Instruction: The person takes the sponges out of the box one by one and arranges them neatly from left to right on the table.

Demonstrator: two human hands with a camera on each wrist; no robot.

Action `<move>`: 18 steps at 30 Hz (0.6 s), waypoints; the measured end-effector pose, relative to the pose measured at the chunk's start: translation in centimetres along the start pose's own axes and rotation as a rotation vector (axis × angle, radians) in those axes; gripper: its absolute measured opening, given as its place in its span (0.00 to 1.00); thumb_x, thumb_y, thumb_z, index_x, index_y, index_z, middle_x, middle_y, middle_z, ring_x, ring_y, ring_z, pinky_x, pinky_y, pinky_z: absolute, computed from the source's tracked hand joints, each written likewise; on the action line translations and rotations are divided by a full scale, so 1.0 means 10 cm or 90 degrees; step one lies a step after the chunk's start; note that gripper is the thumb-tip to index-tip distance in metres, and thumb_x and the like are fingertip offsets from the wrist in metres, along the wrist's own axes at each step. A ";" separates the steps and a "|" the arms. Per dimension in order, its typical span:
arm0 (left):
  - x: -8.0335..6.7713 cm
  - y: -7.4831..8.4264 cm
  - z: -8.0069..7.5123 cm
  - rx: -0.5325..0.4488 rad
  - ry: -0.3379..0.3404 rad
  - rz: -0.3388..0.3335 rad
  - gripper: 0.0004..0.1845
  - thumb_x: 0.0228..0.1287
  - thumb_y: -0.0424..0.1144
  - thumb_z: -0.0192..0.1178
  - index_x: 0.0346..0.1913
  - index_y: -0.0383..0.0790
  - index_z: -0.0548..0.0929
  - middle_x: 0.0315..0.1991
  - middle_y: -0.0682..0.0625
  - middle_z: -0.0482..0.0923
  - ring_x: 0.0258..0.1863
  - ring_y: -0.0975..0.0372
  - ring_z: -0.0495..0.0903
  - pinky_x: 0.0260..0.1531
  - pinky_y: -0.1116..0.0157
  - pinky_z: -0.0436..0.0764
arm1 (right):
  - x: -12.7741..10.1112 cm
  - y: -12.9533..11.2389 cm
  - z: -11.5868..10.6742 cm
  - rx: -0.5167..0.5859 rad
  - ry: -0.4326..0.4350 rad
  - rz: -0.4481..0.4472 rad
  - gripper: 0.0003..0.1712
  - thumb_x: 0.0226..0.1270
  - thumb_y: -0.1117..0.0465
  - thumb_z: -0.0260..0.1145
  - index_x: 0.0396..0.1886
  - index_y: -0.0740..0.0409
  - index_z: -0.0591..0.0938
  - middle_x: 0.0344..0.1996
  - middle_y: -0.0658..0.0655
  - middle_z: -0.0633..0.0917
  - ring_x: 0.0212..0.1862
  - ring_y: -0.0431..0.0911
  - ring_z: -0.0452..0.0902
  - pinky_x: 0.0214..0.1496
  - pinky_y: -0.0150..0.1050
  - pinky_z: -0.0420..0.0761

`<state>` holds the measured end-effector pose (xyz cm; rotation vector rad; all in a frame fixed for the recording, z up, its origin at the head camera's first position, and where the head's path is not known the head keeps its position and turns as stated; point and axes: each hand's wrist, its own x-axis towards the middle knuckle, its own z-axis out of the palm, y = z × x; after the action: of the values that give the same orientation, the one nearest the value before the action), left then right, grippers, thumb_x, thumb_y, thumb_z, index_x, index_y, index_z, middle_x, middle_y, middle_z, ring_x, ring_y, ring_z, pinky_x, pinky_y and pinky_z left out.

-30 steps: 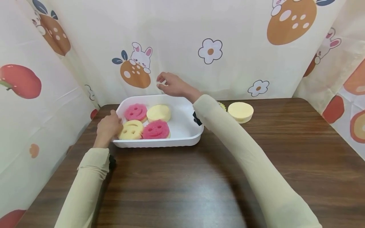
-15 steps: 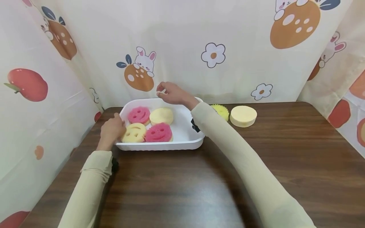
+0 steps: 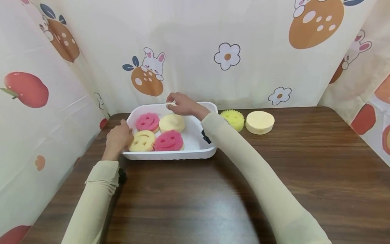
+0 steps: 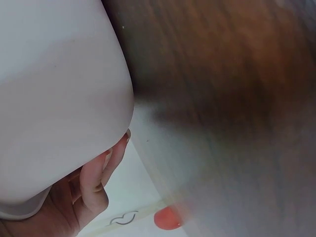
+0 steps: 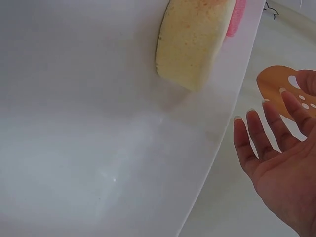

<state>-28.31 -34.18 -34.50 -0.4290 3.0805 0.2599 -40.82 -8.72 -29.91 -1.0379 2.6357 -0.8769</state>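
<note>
A white plastic tray holds two pink smiley sponges, a cream smiley sponge and a plain cream round sponge. My left hand grips the tray's left end; in the left wrist view its fingers curl against the tray's outer wall. Over the back rim hovers my right hand. The right wrist view shows that hand with fingers spread, just outside the rim and holding nothing. There the plain sponge stands out inside the tray.
Right of the tray, on the dark wooden table, lie a yellow scalloped sponge and a cream round sponge. A printed curtain rises behind the table and along both sides.
My right hand has lowered towards the tray's back rim, and more of the yellow sponge shows beside the sleeve. The left hand stays on the tray; the sponges keep their places.
</note>
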 end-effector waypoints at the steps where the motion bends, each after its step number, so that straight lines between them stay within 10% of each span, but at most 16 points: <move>1: 0.00 -0.01 0.00 0.001 0.001 0.001 0.26 0.76 0.43 0.42 0.62 0.20 0.59 0.42 0.24 0.76 0.43 0.34 0.79 0.41 0.39 0.78 | 0.00 0.01 0.01 -0.004 -0.002 -0.002 0.21 0.76 0.50 0.56 0.62 0.52 0.72 0.62 0.56 0.75 0.65 0.48 0.70 0.68 0.44 0.73; 18: 0.02 0.00 0.01 0.001 0.010 0.000 0.25 0.76 0.43 0.41 0.61 0.21 0.60 0.41 0.25 0.76 0.41 0.35 0.79 0.40 0.40 0.79 | 0.03 0.14 0.18 -0.031 -0.022 -0.012 0.25 0.74 0.49 0.57 0.65 0.55 0.70 0.62 0.60 0.74 0.64 0.51 0.70 0.68 0.47 0.72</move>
<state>-28.49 -34.19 -34.65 -0.4322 3.0961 0.2547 -41.23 -8.90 -32.17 -1.0809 2.6364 -0.7945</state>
